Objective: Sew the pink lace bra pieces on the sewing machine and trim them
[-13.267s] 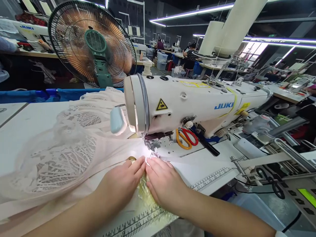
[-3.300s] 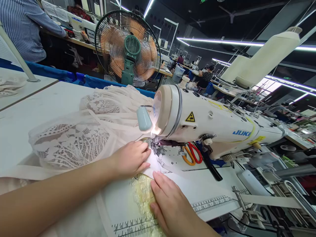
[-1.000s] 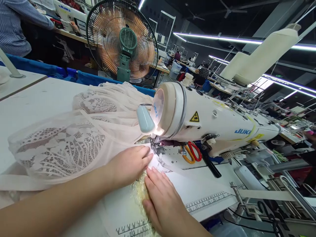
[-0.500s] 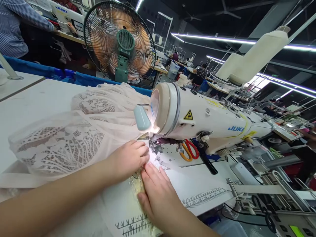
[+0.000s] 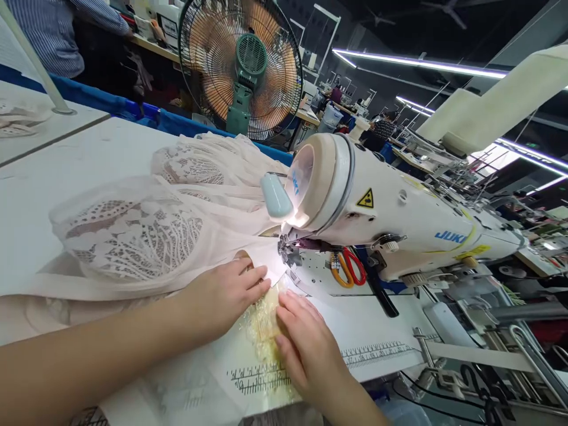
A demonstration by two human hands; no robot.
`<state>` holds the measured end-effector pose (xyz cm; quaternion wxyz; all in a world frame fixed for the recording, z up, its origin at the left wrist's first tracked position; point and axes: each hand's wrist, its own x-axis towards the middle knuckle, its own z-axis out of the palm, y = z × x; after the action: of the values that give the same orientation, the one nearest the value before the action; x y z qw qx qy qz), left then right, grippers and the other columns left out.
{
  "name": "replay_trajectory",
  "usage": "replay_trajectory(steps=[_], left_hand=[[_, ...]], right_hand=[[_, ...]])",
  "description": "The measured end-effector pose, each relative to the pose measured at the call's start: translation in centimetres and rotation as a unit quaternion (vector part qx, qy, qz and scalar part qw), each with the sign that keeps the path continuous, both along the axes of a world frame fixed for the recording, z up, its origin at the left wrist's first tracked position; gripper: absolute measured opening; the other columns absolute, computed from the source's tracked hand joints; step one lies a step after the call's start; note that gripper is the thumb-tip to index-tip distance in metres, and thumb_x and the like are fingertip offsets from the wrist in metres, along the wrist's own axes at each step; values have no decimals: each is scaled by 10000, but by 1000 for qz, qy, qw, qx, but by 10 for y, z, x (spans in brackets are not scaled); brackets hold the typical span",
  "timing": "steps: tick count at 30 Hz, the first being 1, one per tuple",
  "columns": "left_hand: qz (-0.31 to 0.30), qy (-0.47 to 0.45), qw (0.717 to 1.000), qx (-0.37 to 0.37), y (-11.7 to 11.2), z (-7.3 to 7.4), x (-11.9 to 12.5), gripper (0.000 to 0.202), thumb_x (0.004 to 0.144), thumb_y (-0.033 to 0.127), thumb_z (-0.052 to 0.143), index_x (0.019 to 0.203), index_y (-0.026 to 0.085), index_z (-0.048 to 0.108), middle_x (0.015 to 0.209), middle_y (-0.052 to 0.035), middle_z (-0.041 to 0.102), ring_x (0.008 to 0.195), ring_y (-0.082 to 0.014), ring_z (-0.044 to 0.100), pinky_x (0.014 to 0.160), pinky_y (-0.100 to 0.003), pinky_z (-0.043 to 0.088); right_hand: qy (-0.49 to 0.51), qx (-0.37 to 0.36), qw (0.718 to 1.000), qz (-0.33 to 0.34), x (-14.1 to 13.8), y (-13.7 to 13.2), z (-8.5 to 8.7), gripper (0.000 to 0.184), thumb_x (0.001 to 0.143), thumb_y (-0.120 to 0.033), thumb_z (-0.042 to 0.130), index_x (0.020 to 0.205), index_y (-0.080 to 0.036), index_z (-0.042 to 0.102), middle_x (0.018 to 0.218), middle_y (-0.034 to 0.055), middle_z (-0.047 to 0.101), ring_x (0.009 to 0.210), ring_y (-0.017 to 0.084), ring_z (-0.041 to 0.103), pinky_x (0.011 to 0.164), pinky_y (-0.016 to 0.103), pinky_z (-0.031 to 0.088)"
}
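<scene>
The left hand [image 5: 224, 293] lies flat on the pale pink cloth [image 5: 133, 236] with its fingers close together. The right hand [image 5: 306, 346] lies flat on the yellow lace strip [image 5: 265, 316]. Neither hand grips anything. The yellow lace strip lies on the near part of the white table [image 5: 53, 177], between the two hands, and it runs up toward the presser foot [image 5: 288, 257] just past the fingertips. The big white sewing machine [image 5: 399, 219] stands right behind the foot and blocks the way on the far right. A small lamp [image 5: 276, 195] hangs off its left end, above the fingers. Orange and red scissors [image 5: 348, 267] lie under the machine, to the right of the foot. The pink cloth is piled up on the left and far side of the hands. A fan [image 5: 244, 65] stands past the far edge of the table, behind a blue wall [image 5: 133, 112]. A person in a striped shirt [image 5: 53, 29] stands far left. Big thread cones [image 5: 488, 112] sit high on the right. Ruler marks [image 5: 261, 376] run along the near table edge, close under the right hand. Past that edge on the right are metal rails [image 5: 488, 355]. Bare table shows on the far left, beyond the cloth.
</scene>
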<state>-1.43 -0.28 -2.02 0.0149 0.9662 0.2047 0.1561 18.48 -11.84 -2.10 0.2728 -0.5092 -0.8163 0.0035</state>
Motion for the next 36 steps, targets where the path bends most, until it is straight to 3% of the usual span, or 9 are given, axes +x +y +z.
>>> replay_trajectory(steps=[8,14,24,36], left_hand=[[-54,-23,998,-18,23,1,-2,350,853,46,407,1075,200,630,1153,-82,649,985,-238,546,809,-329,449],[-63,4,997,-40,27,7,-3,382,821,14,403,1066,197,632,1155,-80,651,983,-232,566,791,-311,452],[-70,-17,997,-39,35,2,-2,427,776,-6,441,1075,235,628,1181,-68,655,1011,-235,602,796,-312,464],[-14,22,999,-47,55,8,-1,397,831,41,431,1057,243,686,1194,-61,663,1047,-215,608,810,-285,493]], right_hand=[[49,8,999,-20,15,-4,-2,305,928,-187,439,1183,-154,603,1236,148,658,1191,248,597,965,420,538],[65,0,998,-20,14,-4,-2,304,935,-202,444,1181,-150,614,1235,150,658,1187,249,598,970,425,535],[53,6,998,-22,14,-4,-2,289,939,-209,443,1163,-142,611,1234,149,660,1193,244,597,972,408,535],[48,3,998,-30,13,-5,-3,295,936,-218,447,1176,-164,609,1237,138,662,1184,256,605,946,414,553]])
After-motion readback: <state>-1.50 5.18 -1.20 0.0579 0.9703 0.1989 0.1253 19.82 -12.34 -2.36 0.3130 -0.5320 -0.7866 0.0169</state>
